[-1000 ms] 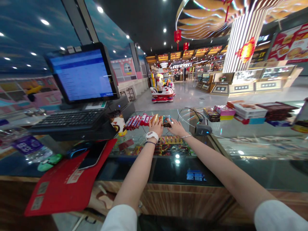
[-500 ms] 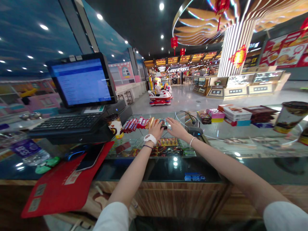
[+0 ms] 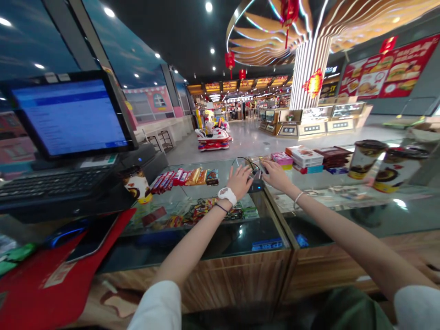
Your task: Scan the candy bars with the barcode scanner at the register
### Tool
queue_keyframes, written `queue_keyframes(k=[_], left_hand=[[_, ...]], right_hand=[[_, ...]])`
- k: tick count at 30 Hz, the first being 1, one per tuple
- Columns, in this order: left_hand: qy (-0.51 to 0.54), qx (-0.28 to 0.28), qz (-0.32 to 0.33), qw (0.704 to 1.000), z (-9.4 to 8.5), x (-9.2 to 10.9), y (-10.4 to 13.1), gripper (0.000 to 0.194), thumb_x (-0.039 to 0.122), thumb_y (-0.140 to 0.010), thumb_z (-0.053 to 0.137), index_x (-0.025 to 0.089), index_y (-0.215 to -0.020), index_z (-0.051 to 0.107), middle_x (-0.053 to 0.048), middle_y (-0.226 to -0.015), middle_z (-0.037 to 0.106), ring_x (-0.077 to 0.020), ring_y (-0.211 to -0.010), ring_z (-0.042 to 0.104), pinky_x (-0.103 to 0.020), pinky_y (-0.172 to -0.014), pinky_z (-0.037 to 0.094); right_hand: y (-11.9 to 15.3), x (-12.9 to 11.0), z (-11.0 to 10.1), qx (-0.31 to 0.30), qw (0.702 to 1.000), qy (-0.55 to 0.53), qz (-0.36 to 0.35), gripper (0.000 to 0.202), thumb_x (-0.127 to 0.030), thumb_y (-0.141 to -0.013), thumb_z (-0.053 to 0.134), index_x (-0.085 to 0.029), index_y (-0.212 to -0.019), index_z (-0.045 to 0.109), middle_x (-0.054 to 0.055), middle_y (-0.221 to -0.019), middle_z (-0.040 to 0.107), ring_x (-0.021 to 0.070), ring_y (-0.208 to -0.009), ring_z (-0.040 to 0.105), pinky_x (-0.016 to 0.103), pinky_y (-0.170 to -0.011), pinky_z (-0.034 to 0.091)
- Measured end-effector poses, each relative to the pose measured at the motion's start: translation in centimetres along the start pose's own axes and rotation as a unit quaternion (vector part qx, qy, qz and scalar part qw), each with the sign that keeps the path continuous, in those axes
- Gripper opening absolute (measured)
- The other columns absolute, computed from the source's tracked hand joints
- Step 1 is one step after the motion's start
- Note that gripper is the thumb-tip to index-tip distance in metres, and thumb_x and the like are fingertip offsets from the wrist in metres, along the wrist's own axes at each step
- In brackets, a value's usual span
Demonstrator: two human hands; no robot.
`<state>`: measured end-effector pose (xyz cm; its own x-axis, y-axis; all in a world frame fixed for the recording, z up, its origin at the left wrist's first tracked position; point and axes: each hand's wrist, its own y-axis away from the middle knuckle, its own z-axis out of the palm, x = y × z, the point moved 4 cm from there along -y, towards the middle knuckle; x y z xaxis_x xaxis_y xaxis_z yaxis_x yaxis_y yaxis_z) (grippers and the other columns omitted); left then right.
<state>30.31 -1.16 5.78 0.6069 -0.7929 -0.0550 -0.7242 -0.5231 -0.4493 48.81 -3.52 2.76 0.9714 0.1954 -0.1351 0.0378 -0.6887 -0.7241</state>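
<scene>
My left hand (image 3: 239, 182), with a white watch (image 3: 227, 195) on its wrist, hovers over the glass counter with its fingers spread and nothing in them. Just right of it sits a small black device (image 3: 257, 183) with a blue light and a cable. My right hand (image 3: 277, 176) reaches past that device, fingers stretched out, at a dark small box (image 3: 264, 168) that it mostly covers; whether it touches the box is hard to see. Left of my hands lies a row of wrapped snack bars (image 3: 185, 178), ending in a dark-blue packet (image 3: 212, 177).
To the right are pink boxes (image 3: 282, 159), white boxes (image 3: 304, 156), brown packets (image 3: 333, 158) and large cups (image 3: 398, 169). A monitor (image 3: 74, 114), keyboard (image 3: 58, 178), patterned cup (image 3: 136, 184) and phone (image 3: 92, 236) on a red mat (image 3: 62, 293) stand left. More snacks show beneath the glass.
Both hands have moved right along the counter, away from the end of the snack-bar row. The view has turned right, and the dark-blue packet at the row's end is uncovered.
</scene>
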Motion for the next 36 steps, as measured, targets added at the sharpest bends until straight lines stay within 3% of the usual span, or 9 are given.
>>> queue_keyframes(k=[7,15,19,25,36], left_hand=[[-0.008,-0.002,0.021,1.000,2.3,4.1,-5.0,0.050,0.036,-0.100,0.036,0.020,-0.146,0.046,-0.006,-0.156,0.043,-0.0265,-0.148,0.031,-0.055,-0.125,0.014],[-0.009,-0.033,-0.012,0.999,4.9,5.5,-8.8,0.058,0.031,-0.096,0.039,0.013,-0.151,0.040,-0.009,-0.161,0.034,-0.0308,-0.150,0.025,-0.055,-0.125,0.014],[0.002,-0.058,-0.017,0.998,5.6,5.1,-9.3,0.060,0.032,-0.095,0.040,0.017,-0.153,0.038,-0.007,-0.160,0.035,-0.0311,-0.150,0.025,-0.057,-0.124,0.017],[0.001,-0.080,-0.020,0.997,5.7,4.9,-9.0,0.060,0.031,-0.095,0.041,0.015,-0.152,0.038,-0.009,-0.159,0.035,-0.0307,-0.150,0.026,-0.056,-0.124,0.017],[0.007,-0.082,-0.025,0.996,5.0,4.9,-9.0,0.056,0.030,-0.097,0.039,0.018,-0.151,0.041,-0.008,-0.158,0.039,-0.0298,-0.149,0.029,-0.054,-0.124,0.020]], right_hand=[[-0.2,4.4,0.3,-0.022,0.998,0.040,0.037,0.060,-0.013,-0.079,0.052,-0.013,-0.139,0.051,0.017,-0.146,0.052,0.0303,-0.135,0.047,0.051,-0.113,0.036],[-0.7,6.2,1.8,-0.099,0.985,0.111,0.082,0.071,-0.010,-0.078,0.053,-0.009,-0.148,0.041,0.018,-0.157,0.038,0.0289,-0.146,0.034,0.050,-0.120,0.026],[-0.8,6.6,2.9,-0.112,0.984,0.118,0.078,0.073,-0.011,-0.078,0.053,-0.008,-0.150,0.039,0.018,-0.158,0.037,0.0291,-0.148,0.032,0.050,-0.120,0.024],[-0.4,6.6,3.9,-0.132,0.981,0.116,0.077,0.068,-0.013,-0.082,0.050,-0.007,-0.150,0.040,0.016,-0.157,0.040,0.0306,-0.149,0.029,0.053,-0.122,0.018],[-0.6,6.0,2.7,-0.117,0.982,0.134,0.071,0.053,-0.009,-0.087,0.047,-0.013,-0.139,0.054,0.016,-0.131,0.061,0.0268,-0.128,0.052,0.050,-0.124,0.014]])
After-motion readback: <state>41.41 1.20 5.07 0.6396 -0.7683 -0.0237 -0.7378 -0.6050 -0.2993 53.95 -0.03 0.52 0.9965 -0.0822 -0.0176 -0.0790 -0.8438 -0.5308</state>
